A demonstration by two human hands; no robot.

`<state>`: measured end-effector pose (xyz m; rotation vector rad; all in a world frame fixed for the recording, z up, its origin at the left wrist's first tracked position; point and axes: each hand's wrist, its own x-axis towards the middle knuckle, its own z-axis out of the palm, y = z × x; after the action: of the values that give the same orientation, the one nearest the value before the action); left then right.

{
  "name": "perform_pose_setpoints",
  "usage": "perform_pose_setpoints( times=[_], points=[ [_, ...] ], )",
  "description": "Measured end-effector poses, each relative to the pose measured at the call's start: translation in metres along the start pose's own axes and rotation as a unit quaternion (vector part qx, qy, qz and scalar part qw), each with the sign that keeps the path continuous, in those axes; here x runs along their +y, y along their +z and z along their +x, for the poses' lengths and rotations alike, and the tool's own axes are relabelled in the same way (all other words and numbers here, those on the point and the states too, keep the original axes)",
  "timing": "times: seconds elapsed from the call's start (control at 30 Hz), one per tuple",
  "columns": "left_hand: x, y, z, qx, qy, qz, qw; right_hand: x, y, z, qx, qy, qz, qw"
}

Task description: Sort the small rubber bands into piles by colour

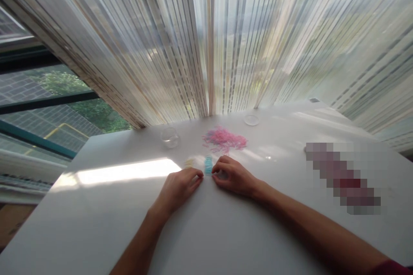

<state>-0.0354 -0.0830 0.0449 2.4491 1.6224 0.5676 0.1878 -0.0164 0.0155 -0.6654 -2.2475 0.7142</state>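
A small stack of light blue pieces (208,164) lies on the white table (206,232) between my two hands. My left hand (183,182) is at its lower left, thumb and fingers brought together; anything between the tips is too small to make out. Right beside the blue pieces, my right hand (232,175) is curled with thumb and forefinger nearly meeting, and what they pinch is hidden. Pale yellow pieces (189,163) sit just beyond my left hand. Farther back is a loose pile of pink pieces (225,137), with some bluish ones at its left.
A clear round container (170,137) stands at the back left of the table, and a clear round lid (251,120) lies at the back. A pixelated object (343,180) is on the right. Striped curtains (209,43) hang behind the table's far edge.
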Motion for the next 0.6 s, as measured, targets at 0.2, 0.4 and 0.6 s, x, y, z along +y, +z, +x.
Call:
perform_pose_setpoints(
  times=[0.2,0.4,0.6],
  points=[
    [0.0028,0.0046,0.0008,0.000,0.060,0.003,0.998,0.0005,-0.0016,-0.0002,0.010,0.001,0.009,1.000],
    [0.0047,0.0066,0.0016,0.015,0.101,0.024,0.995,0.0033,-0.0020,-0.0016,0.014,-0.018,0.022,0.999],
    [0.0076,0.0061,0.0025,0.015,0.099,0.046,0.994,0.0025,-0.0028,-0.0021,-0.002,-0.025,0.013,1.000]
  ],
)
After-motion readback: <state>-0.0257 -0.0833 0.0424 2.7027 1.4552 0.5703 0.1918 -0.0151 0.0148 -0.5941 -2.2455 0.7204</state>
